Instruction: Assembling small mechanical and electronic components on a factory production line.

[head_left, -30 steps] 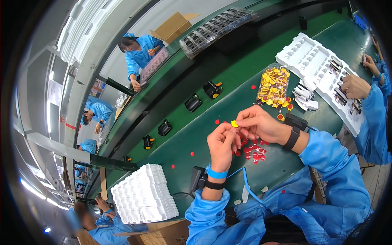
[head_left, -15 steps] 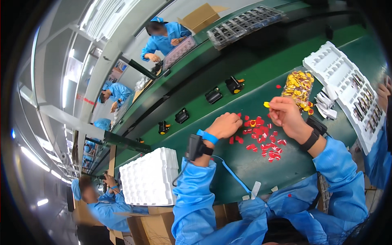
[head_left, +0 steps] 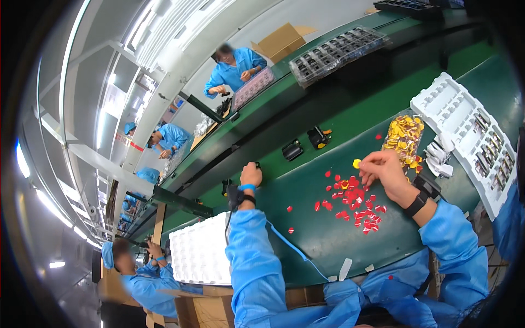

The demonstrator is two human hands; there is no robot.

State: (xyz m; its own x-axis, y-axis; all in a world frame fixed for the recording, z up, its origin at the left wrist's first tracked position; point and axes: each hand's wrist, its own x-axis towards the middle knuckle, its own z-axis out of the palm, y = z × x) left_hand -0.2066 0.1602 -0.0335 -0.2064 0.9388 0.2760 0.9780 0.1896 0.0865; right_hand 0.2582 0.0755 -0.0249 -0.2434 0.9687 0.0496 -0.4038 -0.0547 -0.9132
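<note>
My right hand (head_left: 385, 174) pinches a small yellow sticker-like piece (head_left: 356, 163) between thumb and fingertips, above a scatter of red pieces (head_left: 355, 197) on the green worktable. Beyond it lies a clear bag (head_left: 403, 134) filled with yellow and red pieces. Out over the green conveyor, my left hand (head_left: 251, 175) closes on a small black device (head_left: 258, 165); the hand covers most of it. A blue wrist strap (head_left: 247, 187) with a cord circles my left wrist.
More black devices (head_left: 292, 149) sit along the conveyor. A white tray (head_left: 465, 115) holding metal parts and crumpled white scraps (head_left: 437, 156) lie at the right. Stacked white trays (head_left: 199, 249) stand at the left. Co-workers in blue (head_left: 235, 71) sit across the line.
My left hand has moved left and away from the red pieces to a black device on the conveyor. My right hand still holds the yellow piece. The view has shifted slightly.
</note>
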